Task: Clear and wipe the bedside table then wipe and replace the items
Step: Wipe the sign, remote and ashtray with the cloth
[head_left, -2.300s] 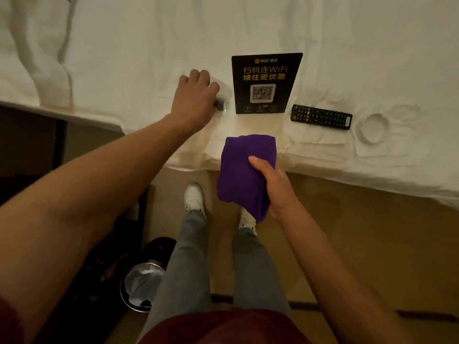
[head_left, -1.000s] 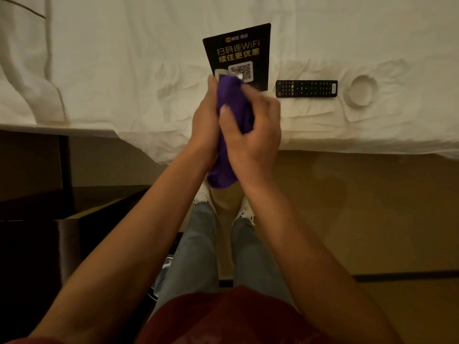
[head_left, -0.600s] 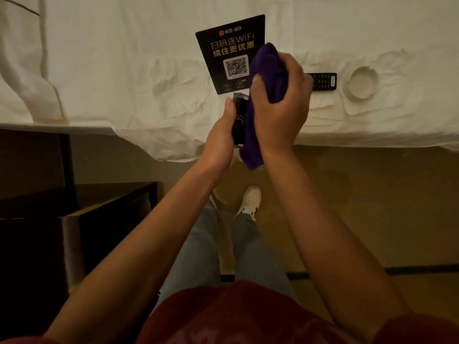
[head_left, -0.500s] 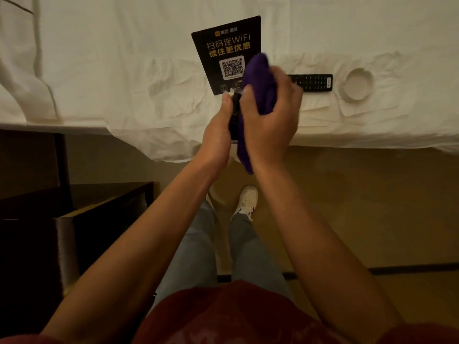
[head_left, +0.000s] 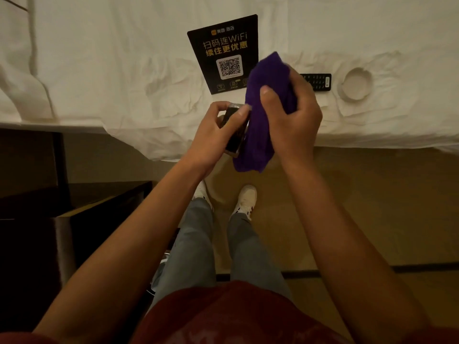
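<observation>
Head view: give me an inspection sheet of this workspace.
Surface: white bed sheet, wrinkled, serving as the holding spot.
Job's things: purple cloth against a small dark box; black WiFi sign, remote and round white dish lie on the sheet.
Clutter: nothing seen.
Hands: left hand grips the box; right hand grips the cloth.
Cables: nothing seen.
Surroundings: dark bedside table at left, tan floor.
</observation>
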Motion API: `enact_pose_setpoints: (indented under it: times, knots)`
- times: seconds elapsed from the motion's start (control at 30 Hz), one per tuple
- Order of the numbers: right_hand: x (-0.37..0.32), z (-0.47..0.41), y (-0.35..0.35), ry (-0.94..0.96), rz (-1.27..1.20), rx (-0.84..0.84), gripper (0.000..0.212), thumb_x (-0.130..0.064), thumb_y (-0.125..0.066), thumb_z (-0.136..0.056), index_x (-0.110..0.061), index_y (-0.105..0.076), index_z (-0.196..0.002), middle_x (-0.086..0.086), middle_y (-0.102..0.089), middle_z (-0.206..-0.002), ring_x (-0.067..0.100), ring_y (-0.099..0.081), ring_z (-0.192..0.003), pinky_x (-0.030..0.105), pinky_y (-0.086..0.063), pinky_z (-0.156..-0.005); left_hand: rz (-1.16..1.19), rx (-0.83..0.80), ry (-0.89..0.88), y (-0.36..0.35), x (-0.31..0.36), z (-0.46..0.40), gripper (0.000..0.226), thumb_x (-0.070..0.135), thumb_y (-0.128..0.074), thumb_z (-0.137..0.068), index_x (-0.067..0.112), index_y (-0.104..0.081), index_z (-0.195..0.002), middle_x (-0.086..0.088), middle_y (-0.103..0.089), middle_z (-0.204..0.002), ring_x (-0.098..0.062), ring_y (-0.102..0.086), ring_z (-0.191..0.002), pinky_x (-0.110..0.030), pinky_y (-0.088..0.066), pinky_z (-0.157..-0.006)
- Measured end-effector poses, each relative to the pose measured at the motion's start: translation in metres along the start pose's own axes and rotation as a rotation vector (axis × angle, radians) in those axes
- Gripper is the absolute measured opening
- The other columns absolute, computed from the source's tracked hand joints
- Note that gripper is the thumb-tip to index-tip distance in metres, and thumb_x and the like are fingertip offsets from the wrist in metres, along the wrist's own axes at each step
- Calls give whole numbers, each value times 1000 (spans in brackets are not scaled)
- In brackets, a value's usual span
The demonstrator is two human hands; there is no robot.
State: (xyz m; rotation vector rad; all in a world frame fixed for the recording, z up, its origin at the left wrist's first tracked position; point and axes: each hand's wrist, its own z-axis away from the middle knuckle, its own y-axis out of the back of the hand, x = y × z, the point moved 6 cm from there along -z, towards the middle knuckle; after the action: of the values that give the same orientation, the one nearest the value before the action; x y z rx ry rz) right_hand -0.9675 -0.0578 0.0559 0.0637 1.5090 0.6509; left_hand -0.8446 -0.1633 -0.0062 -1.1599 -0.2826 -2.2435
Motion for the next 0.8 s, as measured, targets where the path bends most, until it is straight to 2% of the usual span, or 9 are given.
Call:
enact_pose_setpoints:
  times: [0.1,0.17,0.27,0.37,0.43,0.53,0.57,0.67,0.8]
  knots:
    - [-11,0,-9,135,123,-14,45,-35,-68,-92,-14,-66,-131,2,-64,-115,5,-62,-96,10,-51,-82,-53,63,-87,-1,22,-8,32,44,-55,-103,19,-65,-120,-1,-75,-109,-15,-74,-99,-31,-61,-78]
    - [-14,12,-15,197,198,1,44,-36,-69,-92,-11,-67,-128,8,-61,-115,8,-60,-96,5,-47,-79,-52,97,-92,0,27,-15,36,41,-53,-105,11,-65,-121,-8,-75,-111,-21,-73,-102,-40,-61,-87]
    - [-11,34,-21,184,207,-14,45,-37,-69,-90,-13,-67,-128,9,-59,-117,10,-60,-98,7,-49,-80,-8,139,-33,2,23,-20,36,38,-50,-107,6,-66,-114,-11,-75,-103,-23,-74,-95,-39,-61,-82]
    - [-5,64,-27,171,196,-115,46,-40,-68,-88,-17,-67,-127,6,-57,-118,13,-60,-98,17,-53,-80,158,178,47,10,17,-22,33,36,-46,-108,10,-67,-105,-1,-72,-84,-13,-68,-78,-32,-56,-78]
    - [1,74,-26,147,166,-155,46,-40,-68,-88,-17,-67,-127,6,-57,-119,11,-60,-97,20,-56,-78,187,173,77,14,15,-21,34,36,-45,-109,8,-65,-111,2,-69,-80,-9,-65,-72,-28,-53,-72]
    - [4,56,-15,105,115,-33,44,-31,-72,-89,-11,-66,-127,8,-60,-117,-1,-54,-92,6,-47,-81,200,36,127,6,9,-10,34,33,-45,-109,6,-63,-118,-4,-71,-92,-16,-68,-83,-28,-55,-73]
    - [5,44,-9,77,79,39,44,-28,-72,-90,-10,-64,-128,8,-61,-118,-2,-56,-94,7,-48,-84,197,-20,151,1,6,-3,34,33,-45,-109,6,-63,-118,-6,-71,-95,-19,-68,-88,-31,-55,-77]
    - [1,8,1,12,-70,164,54,-26,-73,-89,-7,-52,-134,3,-60,-128,8,-63,-110,31,-60,-89,160,-68,135,-8,4,9,37,38,-50,-106,7,-62,-120,-12,-71,-106,-27,-70,-101,-43,-56,-91]
    - [-12,5,-5,60,-83,142,54,-29,-77,-86,-10,-52,-130,-11,-58,-121,4,-65,-106,28,-61,-83,246,73,39,-10,20,1,39,33,-52,-106,6,-57,-133,-18,-69,-123,-30,-69,-113,-48,-58,-97]
